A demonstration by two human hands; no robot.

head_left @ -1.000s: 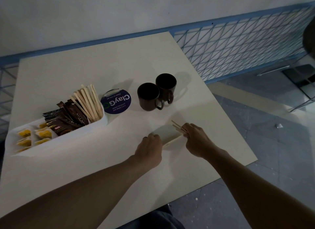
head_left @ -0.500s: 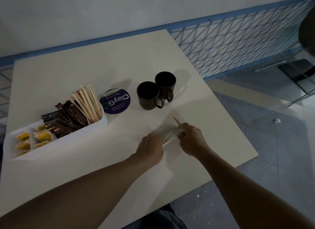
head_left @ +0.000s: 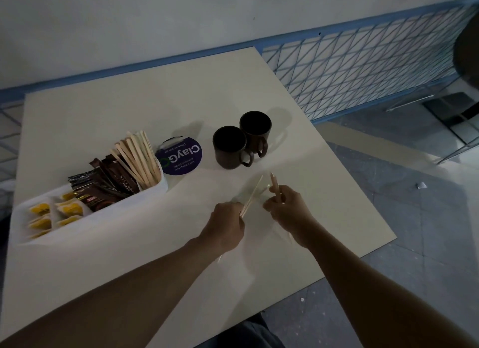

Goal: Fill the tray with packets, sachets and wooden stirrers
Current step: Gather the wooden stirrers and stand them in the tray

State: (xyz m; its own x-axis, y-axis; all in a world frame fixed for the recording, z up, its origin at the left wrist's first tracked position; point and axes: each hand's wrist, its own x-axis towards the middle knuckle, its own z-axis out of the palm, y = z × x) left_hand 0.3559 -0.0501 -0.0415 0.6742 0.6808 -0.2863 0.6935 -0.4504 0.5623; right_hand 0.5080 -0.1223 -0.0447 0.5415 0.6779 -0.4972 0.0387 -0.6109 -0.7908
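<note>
Near the right edge of the cream table (head_left: pixel 129 109), head view: L hand (head_left: pixel 225 226) is curled round thin loose stirrers (head_left: pixel 252 195), and R hand (head_left: pixel 287 210) pinches one more stirrer (head_left: pixel 274 183). The white tray (head_left: pixel 103 215) sits by the left edge w/ yellow sachets (head_left: pixel 41 209), brown packets (head_left: pixel 114 179) and a stirrer bunch (head_left: pixel 140 158). Two dark mugs (head_left: pixel 229 148) stand mid-table. Pale wall (head_left: pixel 155 24), blue mesh (head_left: pixel 350 70), grey floor (head_left: pixel 414 231). The purple disc (head_left: pixel 181 157) reads "ClayG", "Clean as you go" (upside down from here).
</note>
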